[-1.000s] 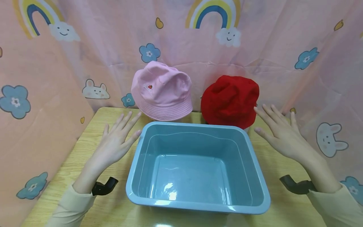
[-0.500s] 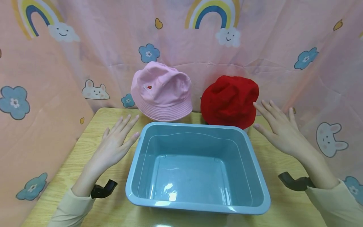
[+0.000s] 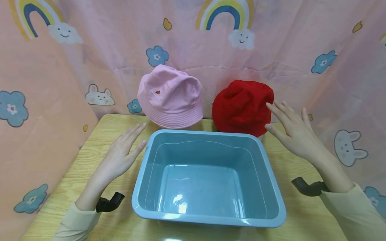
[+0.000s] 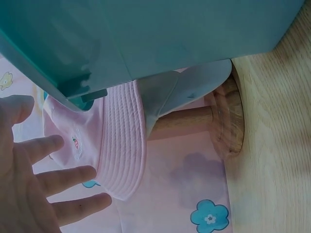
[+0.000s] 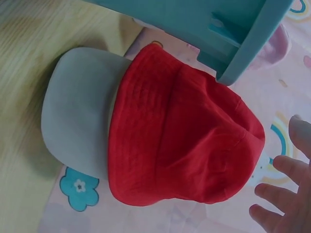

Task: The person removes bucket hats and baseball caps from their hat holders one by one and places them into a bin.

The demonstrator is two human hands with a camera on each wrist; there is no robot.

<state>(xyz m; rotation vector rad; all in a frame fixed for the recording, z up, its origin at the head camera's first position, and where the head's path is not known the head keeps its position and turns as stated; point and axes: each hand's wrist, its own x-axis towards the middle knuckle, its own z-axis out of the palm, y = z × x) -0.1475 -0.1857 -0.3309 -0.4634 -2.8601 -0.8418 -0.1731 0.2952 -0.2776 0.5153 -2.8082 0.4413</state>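
A pink bucket hat (image 3: pixel 173 97) with a small strawberry motif stands at the back, above a grey cap (image 4: pixel 194 87) on a wooden stand (image 4: pixel 228 116) in the left wrist view. To its right is a red bucket hat (image 3: pixel 242 107). From under its brim a grey cap's bill (image 5: pixel 77 111) juts out in the right wrist view. My left hand (image 3: pixel 117 159), fingers extended, hovers left of the blue basin (image 3: pixel 208 220) and holds nothing. Holding nothing either, my right hand (image 3: pixel 297 137) is raised with fingers spread, its fingertips close to the red hat's right side.
The blue basin takes up the middle of the wooden table (image 3: pixel 75 187), in front of both hats. A pink patterned curtain (image 3: pixel 114 40) hangs behind and along both sides. Black camera mounts (image 3: pixel 110 202) sit on both wrists.
My right hand has moved up and to the left, nearer the red hat. My left hand has dipped slightly, its fingers closer together. Hats and basin have stayed put.
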